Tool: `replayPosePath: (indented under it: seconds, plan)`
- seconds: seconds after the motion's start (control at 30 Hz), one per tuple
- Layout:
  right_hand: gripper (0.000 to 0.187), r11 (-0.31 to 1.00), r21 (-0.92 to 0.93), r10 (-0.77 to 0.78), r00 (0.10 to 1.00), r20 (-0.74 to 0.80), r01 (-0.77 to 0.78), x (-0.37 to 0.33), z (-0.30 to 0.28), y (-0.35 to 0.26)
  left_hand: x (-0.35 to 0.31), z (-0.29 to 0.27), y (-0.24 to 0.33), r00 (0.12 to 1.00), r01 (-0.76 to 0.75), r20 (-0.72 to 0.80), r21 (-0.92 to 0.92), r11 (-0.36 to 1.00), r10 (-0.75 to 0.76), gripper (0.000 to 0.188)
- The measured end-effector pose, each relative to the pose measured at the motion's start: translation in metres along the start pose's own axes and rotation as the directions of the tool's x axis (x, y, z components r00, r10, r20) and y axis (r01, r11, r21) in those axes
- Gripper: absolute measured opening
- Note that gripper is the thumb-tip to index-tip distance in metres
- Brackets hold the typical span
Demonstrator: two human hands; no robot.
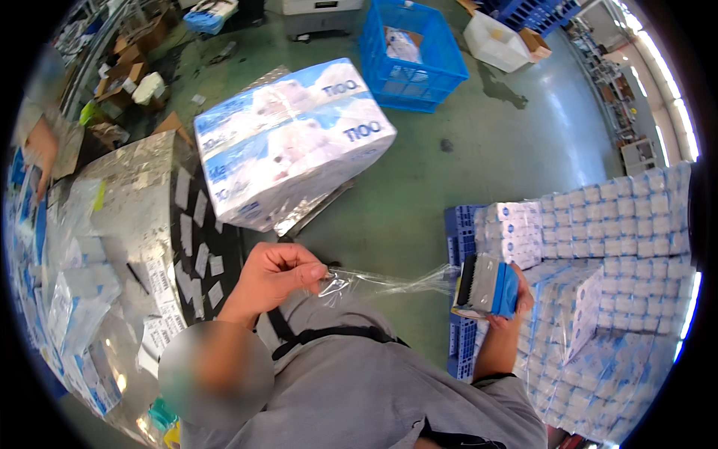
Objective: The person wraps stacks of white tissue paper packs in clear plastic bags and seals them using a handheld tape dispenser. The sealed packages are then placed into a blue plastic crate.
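Observation:
My left hand (278, 275) is closed in a pinch on the loose end of a strip of clear packing tape (381, 283). The strip runs twisted and crumpled across the front of my body to a tape dispenser (488, 286). That dispenser has a blue and grey body and a dark toothed edge facing left. My right hand (521, 290) is wrapped round its far right side, so most of the fingers are hidden. Beyond my left hand a large white and blue printed pack (292, 142) rests on a metal stand (314, 209), touched by neither hand.
At my right, stacks of plastic-wrapped white and blue packs (621, 224) stand by a dark blue pallet (461, 352). A metal table (134, 179) with labels and plastic bags is at left; another person's hand (43, 153) is beyond. Farther off stands a blue crate (411, 78).

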State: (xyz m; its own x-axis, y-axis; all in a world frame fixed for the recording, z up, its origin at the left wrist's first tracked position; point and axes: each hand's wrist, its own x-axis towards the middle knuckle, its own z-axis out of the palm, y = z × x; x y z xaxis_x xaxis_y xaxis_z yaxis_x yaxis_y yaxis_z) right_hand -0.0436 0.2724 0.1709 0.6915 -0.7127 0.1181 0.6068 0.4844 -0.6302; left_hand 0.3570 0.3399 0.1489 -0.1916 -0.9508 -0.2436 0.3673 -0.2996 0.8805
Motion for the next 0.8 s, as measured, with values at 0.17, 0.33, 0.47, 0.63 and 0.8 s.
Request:
replayPosePath:
  seconds: [0.17,0.33,0.47,0.63,0.8]
  plan:
    - [0.027,0.949,-0.262,0.211,0.97,0.122,-0.173,0.014,0.02,-0.01,-0.015,-0.019,0.029,0.996,0.062,0.05,0.249,0.967,-0.077,0.015]
    - [0.033,0.731,-0.67,0.313,0.936,0.162,-0.128,0.012,0.028,-0.023,-0.025,-0.026,0.047,0.961,0.255,0.048,0.242,0.936,-0.274,0.015]
    - [0.04,0.258,-0.964,0.453,0.873,0.179,0.064,0.03,0.074,-0.034,-0.029,-0.038,0.054,0.931,0.356,-0.026,0.298,0.886,-0.365,0.017]
    - [0.038,-0.222,-0.915,0.489,0.85,0.195,0.337,0.033,0.117,-0.028,-0.035,-0.042,0.073,0.95,0.311,-0.082,0.356,0.881,-0.302,0.015]
    - [0.015,-0.564,-0.609,0.504,0.816,0.282,0.558,0.022,0.131,-0.018,-0.042,-0.061,0.098,0.954,0.295,-0.181,0.42,0.858,-0.239,0.021]
